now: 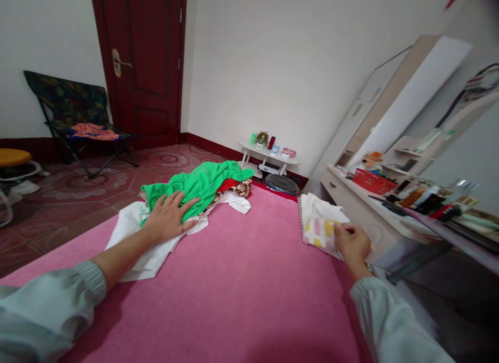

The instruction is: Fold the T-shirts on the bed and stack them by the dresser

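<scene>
The fingers of the left hand [168,218] were spread wide, palm down on a crumpled bright green cloth [206,178]. The fingers of the right hand [354,244] were curled in narrowly, their tips at the edge of a folded white cloth with yellow and pink patches [317,225]; whether they gripped it, I could not tell.

Beneath the green cloth lay a bit of plain red fabric [226,185] and a brown-and-cream patterned cloth [242,188], with a smooth white cloth [146,264] stretching out under the left forearm. The green heap sat near the far left edge of a broad, flat pink fabric surface [249,280], and the patched cloth lay at its right edge, well apart from the heap.

To the right, just past that cloth, stood a pale dressing table [338,189] bearing a red plastic basket [373,181] among bottles. Beyond the far edge was a low white table [259,149]. Farther left, a folding chair of dark leaf-patterned fabric [70,100] held a rumpled orange cloth [93,131] before a dark red panelled door [150,66].
</scene>
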Demonstrator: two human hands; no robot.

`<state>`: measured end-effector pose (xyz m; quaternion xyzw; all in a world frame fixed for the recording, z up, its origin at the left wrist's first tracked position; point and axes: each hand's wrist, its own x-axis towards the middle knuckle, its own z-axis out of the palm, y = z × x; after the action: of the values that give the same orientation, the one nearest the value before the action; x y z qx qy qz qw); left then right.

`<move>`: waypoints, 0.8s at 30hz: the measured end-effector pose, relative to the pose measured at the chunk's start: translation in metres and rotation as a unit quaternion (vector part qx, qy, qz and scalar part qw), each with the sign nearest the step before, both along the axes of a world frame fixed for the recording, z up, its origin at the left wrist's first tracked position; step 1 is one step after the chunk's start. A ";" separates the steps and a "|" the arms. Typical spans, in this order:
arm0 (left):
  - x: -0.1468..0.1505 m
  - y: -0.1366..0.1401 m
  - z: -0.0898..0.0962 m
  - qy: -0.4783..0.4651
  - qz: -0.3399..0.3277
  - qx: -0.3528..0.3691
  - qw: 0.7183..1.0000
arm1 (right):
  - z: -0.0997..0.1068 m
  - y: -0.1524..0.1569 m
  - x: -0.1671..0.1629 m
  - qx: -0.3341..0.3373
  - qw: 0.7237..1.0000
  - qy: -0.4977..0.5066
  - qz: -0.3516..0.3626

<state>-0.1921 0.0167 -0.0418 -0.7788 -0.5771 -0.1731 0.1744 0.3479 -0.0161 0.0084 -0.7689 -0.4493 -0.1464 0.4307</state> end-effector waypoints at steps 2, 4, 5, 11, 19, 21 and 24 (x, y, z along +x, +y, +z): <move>0.001 -0.001 0.000 -0.003 0.000 0.005 1.000 | 0.021 -0.017 -0.041 0.038 0.999 -0.003 0.035; 0.002 -0.003 -0.001 -0.009 0.000 0.004 1.000 | 0.040 -0.047 -0.093 0.048 0.987 -0.008 0.154; 0.001 -0.003 -0.001 -0.013 -0.002 0.001 1.000 | 0.047 -0.068 -0.121 0.016 0.978 -0.009 0.208; -0.007 0.002 0.008 -0.072 -0.020 -0.047 0.996 | 0.068 -0.166 -0.225 -0.255 0.830 0.065 0.491; 0.058 -0.060 0.058 -0.225 -0.166 -0.020 0.960 | -0.019 -0.097 -0.157 -0.133 0.929 0.051 0.341; 0.085 -0.093 0.064 -0.204 -0.261 -0.098 0.939 | -0.043 -0.090 -0.147 -0.152 0.924 0.053 0.347; 0.113 -0.132 0.065 -0.152 -0.336 -0.213 0.905 | -0.056 -0.092 -0.144 -0.201 0.913 0.025 0.354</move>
<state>-0.0787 -0.1153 0.0230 -0.9095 -0.3235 -0.2110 -0.1538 0.2042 -0.1083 -0.0480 -0.6333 -0.7010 0.1280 0.3018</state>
